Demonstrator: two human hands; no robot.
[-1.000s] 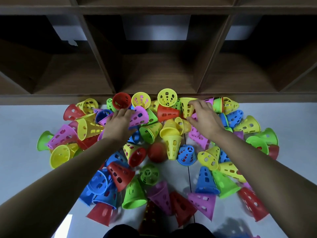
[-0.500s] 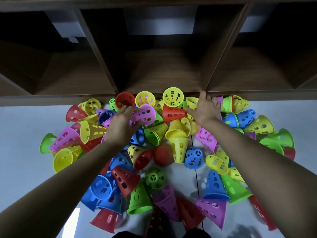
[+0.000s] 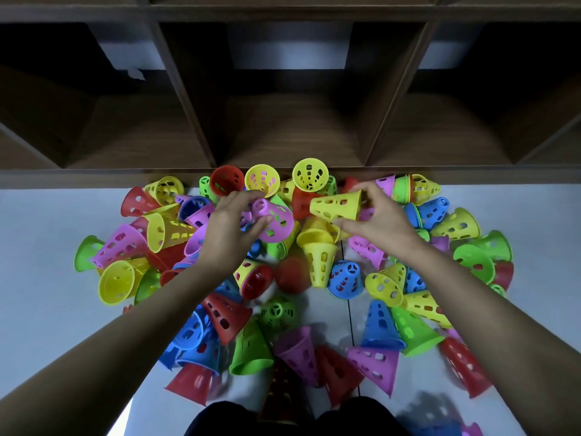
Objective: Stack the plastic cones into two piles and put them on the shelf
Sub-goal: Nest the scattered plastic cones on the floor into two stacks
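**Item: plastic cones, loose, many, 5 colours (red, yellow, green, blue, purple).**

- Nearest: a dark garment (image 3: 283,416) at the lower edge. Just beyond it a red cone (image 3: 191,380) and a purple cone (image 3: 375,365) lie on their sides on the pale floor (image 3: 47,309).
- Middle: the heap of cones (image 3: 320,262) is spread wide across the floor, some upright and most tipped over. A few are already nested in 2s. A reddish ball (image 3: 290,275) sits among them, blurred.
- Above the heap: the left hand (image 3: 229,228) has fingers and thumb curled round the narrow end of a lifted purple cone (image 3: 276,223). The right hand (image 3: 380,221) pinches a lifted yellow cone (image 3: 338,206) at its wide rim, tip pointing left. The 2 cones are near each other, not touching.
- Farthest: the wooden shelf (image 3: 292,133) has its compartments open and no cones inside. Its base touches the heap's far edge.

**Handling (judged):** The walls are thin and perforated, so each cone is likely very light and fairly stiff, with some give at the rim. The plastic is smooth and may slip. The best hold is at the wide rim or through the slots. A tall pile may lean, so support its base.
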